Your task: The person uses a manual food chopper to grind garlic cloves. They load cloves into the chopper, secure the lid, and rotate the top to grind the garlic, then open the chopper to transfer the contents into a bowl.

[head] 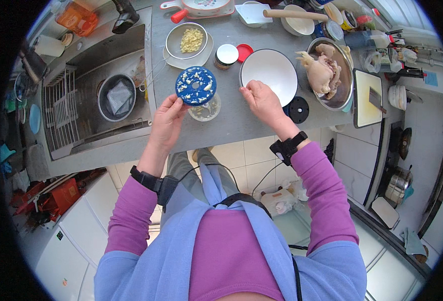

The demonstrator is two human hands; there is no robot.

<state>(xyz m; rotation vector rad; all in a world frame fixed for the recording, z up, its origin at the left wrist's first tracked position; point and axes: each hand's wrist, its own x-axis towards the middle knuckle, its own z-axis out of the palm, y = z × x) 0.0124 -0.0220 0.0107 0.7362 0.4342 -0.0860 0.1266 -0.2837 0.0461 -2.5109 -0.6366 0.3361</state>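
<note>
My left hand [169, 114] grips the edge of a round blue chopper lid [195, 85], its underside dotted with pale chopped bits that look like garlic. Partly under the lid, a clear chopper cup [206, 110] stands on the counter with a few bits inside. My right hand [261, 99] has its fingers curled together over the near-left rim of a white bowl [269, 71] with a dark edge. Whether it pinches something or touches the rim is hidden. Beside my right wrist lies a black round chopper part [299, 110].
A strainer of minced garlic [191, 40] rests on a white plate [206, 60]. Nearby are a white-lidded jar [227, 55] and red lid [244, 52]. A plucked chicken [321, 73] fills a metal bowl [328, 103]. Right of it, a cleaver [376, 98] lies on a cutting board [366, 109]. The sink [90, 109] is left.
</note>
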